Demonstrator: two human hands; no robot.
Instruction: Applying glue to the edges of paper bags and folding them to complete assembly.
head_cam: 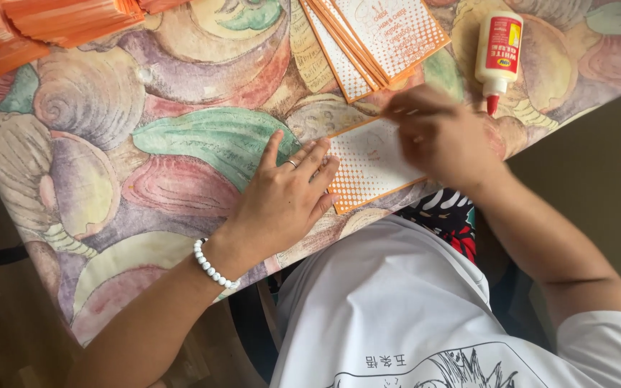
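Two hands work one orange-and-white dotted sheet lying at the near edge of the table, just in front of the person's lap. Left hand: flat, fingers spread, palm down, fingertips pressing the sheet's left end; a ring on one finger, white bead bracelet at the wrist. Right hand: blurred by motion, curled over the sheet's right end; whether it pinches the edge or only rubs it, I cannot tell.

Far of the sheet: a fanned pile of like sheets. Right of that: a white glue bottle, red tip pointing near, lying just beside the right hand. Far left: stacks of orange paper, cut off by the frame.

Risks, as judged: the sheet overhangs the table edge, so a loosened left hand could let it slide off toward the lap. The right hand could knock the bottle. If the glue is uncapped it could drip onto the patterned cloth.

Hidden: the sheet's right end, under the right hand.
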